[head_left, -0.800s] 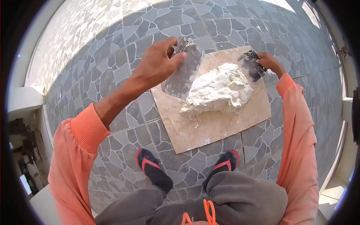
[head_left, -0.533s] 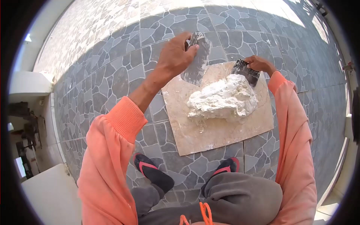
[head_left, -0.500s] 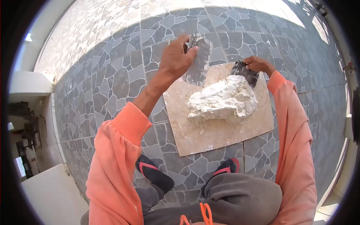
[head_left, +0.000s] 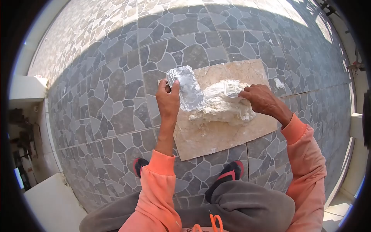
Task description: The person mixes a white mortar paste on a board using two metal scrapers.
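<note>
A mound of white plaster-like paste (head_left: 222,108) lies on a beige tile (head_left: 216,137) set on the floor. My left hand (head_left: 169,101) is closed on the edge of a wide, flat metal putty knife (head_left: 186,88), whose shiny blade faces up beside the mound's left side. My right hand (head_left: 261,101) is closed round a second, smaller putty knife (head_left: 232,94). Its blade touches the top of the mound, and most of it is hidden by my fingers and the paste.
Grey stone-patterned floor tiles (head_left: 112,102) surround the beige tile. White splatter (head_left: 279,83) marks the floor at its right. My sandalled feet (head_left: 228,176) stand just in front. A white ledge (head_left: 54,205) is at the lower left.
My left hand has come down and left, with its putty knife now catching the light. My right hand has moved left and lower, bringing the smaller blade onto the paste.
</note>
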Demonstrator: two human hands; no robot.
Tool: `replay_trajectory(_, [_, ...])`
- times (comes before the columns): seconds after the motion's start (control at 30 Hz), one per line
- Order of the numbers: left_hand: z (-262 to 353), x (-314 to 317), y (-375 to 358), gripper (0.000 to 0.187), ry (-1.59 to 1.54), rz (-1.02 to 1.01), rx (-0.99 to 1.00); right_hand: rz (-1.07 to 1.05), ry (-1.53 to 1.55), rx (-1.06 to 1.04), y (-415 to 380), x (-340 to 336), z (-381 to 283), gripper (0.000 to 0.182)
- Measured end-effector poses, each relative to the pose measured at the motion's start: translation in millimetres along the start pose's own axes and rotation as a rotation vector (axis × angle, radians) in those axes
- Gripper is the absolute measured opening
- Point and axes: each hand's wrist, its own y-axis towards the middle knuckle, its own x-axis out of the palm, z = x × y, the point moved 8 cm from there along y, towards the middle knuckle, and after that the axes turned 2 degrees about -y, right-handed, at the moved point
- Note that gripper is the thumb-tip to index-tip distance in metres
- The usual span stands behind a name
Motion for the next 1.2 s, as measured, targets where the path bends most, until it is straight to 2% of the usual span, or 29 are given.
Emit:
replay_trajectory(0.07, [8,-3,3,0.016,-0.051,-0.005,-0.01,0.008,-0.106,-0.063,-11,7,-18,0.026])
replay_trajectory(0.17, [11,-9,12,0.016,-0.105,0.007,0.008,0.035,-0.068,0.028,-3,-16,-6,0.027])
replay_trajectory(0.3, [18,-19,11,0.016,-0.11,0.023,0.004,0.085,0.205,0.202,31,-35,57,0.027])
replay_trajectory(0.37, [22,-21,7,0.016,-0.132,0.026,-0.002,-0.027,0.229,0.31,56,-21,98,0.032])
replay_trajectory(0.5, [18,-32,-1,0.017,-0.15,0.038,0.002,-0.048,0.212,0.268,106,8,149,0.036])
replay_trajectory(0.57, [9,-42,-5,0.018,-0.128,0.053,-0.015,-0.112,0.225,0.24,127,16,148,0.038])
replay_trajectory(0.73, [-7,-64,-10,0.021,-0.075,0.087,-0.07,-0.275,0.206,0.012,176,47,95,0.02])
replay_trajectory(0.83, [-6,-73,-12,0.022,-0.051,0.096,-0.056,-0.413,0.195,-0.011,182,38,79,0.022])
replay_trajectory(1.03, [-5,-59,-9,0.024,-0.076,0.057,-0.077,-0.412,0.199,-0.046,147,11,63,0.025])
replay_trajectory(1.07, [-3,-55,-9,0.024,-0.08,0.048,-0.074,-0.324,0.215,-0.077,138,10,60,0.023])
replay_trajectory(1.2, [4,-35,-6,0.024,-0.109,0.014,-0.039,-0.216,0.205,-0.103,86,-1,23,0.024])
